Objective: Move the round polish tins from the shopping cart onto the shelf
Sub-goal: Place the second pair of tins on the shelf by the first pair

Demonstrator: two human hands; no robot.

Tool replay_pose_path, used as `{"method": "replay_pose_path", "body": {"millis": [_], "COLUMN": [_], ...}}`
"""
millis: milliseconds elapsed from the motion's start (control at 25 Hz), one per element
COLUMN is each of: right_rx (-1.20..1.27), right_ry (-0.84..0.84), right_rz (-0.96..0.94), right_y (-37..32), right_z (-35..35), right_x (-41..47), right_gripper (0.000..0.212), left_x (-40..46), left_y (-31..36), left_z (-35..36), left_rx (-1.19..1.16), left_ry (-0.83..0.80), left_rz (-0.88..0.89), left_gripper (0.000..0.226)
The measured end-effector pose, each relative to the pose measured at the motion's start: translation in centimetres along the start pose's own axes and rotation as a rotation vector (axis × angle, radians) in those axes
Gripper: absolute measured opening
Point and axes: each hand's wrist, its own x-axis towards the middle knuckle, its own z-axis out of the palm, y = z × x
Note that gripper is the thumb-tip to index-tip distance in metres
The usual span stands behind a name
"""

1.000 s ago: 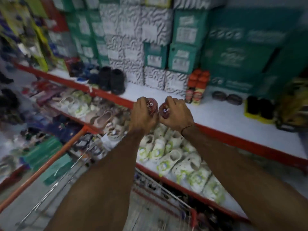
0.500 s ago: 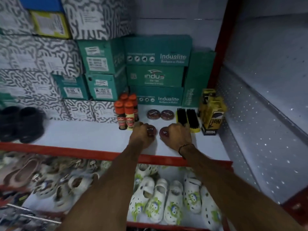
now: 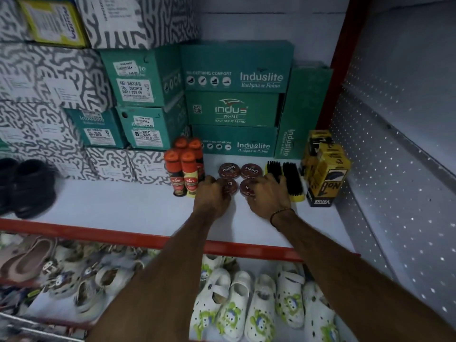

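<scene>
Tins landing on the shelf point(image 3: 138, 213), back-right corner
My left hand point(image 3: 211, 196) grasps one polish tin point(image 3: 230, 185), right hand point(image 3: 269, 193) another tin point(image 3: 246, 187); light, stiff, slick lids, so pinch the rims.

The white shelf point(image 3: 128, 213) with a red front edge carried four round polish tins point(image 3: 229, 169), orange-capped Kiwi bottles point(image 3: 183, 174) just left, black brushes point(image 3: 287, 177) and yellow cartons point(image 3: 327, 176) right, green shoeboxes point(image 3: 234, 141) behind, black shoes point(image 3: 27, 186) far left.
</scene>
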Motion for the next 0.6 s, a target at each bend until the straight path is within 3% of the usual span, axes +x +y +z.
{"method": "replay_pose_path", "body": {"millis": [600], "right_rx": [-0.013], "right_ry": [-0.037], "right_rz": [-0.009], "right_y": [0.09], "right_z": [0.51], "right_x": [0.30], "right_gripper": [0.043], "left_x": [0.50], "left_y": [0.21], "left_z": [0.62], "left_rx": [0.070], "left_ry": [-0.014], "left_rz": [-0.031], "left_gripper": [0.046]}}
